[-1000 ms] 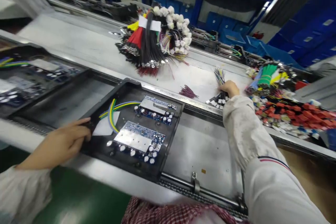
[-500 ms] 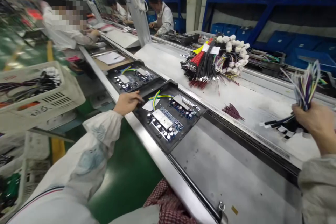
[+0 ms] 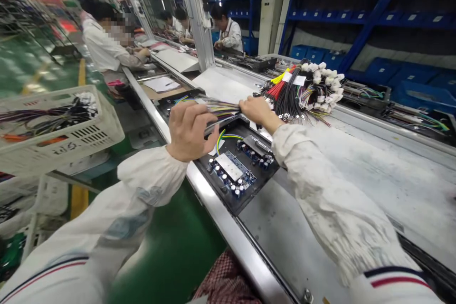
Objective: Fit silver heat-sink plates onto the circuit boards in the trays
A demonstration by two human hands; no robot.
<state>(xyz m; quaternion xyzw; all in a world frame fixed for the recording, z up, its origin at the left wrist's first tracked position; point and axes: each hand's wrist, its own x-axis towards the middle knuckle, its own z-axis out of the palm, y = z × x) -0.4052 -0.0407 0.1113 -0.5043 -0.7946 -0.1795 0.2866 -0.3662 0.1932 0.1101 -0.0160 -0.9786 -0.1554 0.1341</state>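
Both of my hands hold one bundle of thin multicoloured wires (image 3: 223,108) stretched between them, above a black tray (image 3: 238,202). My left hand (image 3: 189,129) is closed around the bundle's left end, and my right hand (image 3: 257,110) grips its right end. The tray sits on the conveyor line and carries two blue circuit boards (image 3: 233,171) with capacitors and silver plates, plus yellow-green and blue wires (image 3: 221,138) at its far end.
A big heap of black, red and white-plug wire harnesses (image 3: 302,88) lies on the white bench behind. Another loaded black tray (image 3: 178,99) follows up the line. A white basket of cables (image 3: 53,123) stands left. Several people work further along.
My right hand has carried the wire bundle from the far right over to the tray. My left hand has let go of the tray edge and taken the bundle's other end.
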